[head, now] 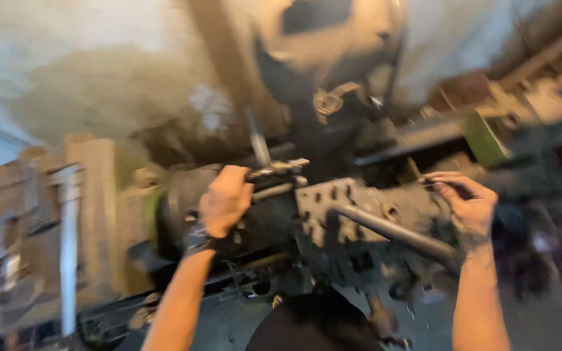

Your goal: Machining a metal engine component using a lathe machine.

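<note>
Head view, blurred by motion. The left hand [226, 200], a dark watch strap [196, 239] on its wrist, is curled into a fist on top of a large, dark, round metal chuck [183, 208] of a grimy lathe-like machine. Its fingers are closed together around the near end of a thin grey metal bar [274, 190] that runs away to the right of the hand. Just above the knuckles lies a small dark toothed metal piece [278, 169], and a thin shiny steel rod [257, 142] rises at a slant from there.

To the right of the left hand sits a pale grey metal block with rows of dark square holes [333, 208], touching the end of the bar. From the block a long, round grey steel handle [391, 231] slants down towards the right wrist.

The right hand [466, 201] is raised well apart from the left, beside the far side of the block. Its thumb and fingers are pinched together on something small and dark; the blur hides what it is.

Left of the left hand stands a tall pale green machine housing [99, 214] with a vertical grey pipe [68, 253] in front. Beyond the right hand lies a green slanted metal part [486, 140].
</note>
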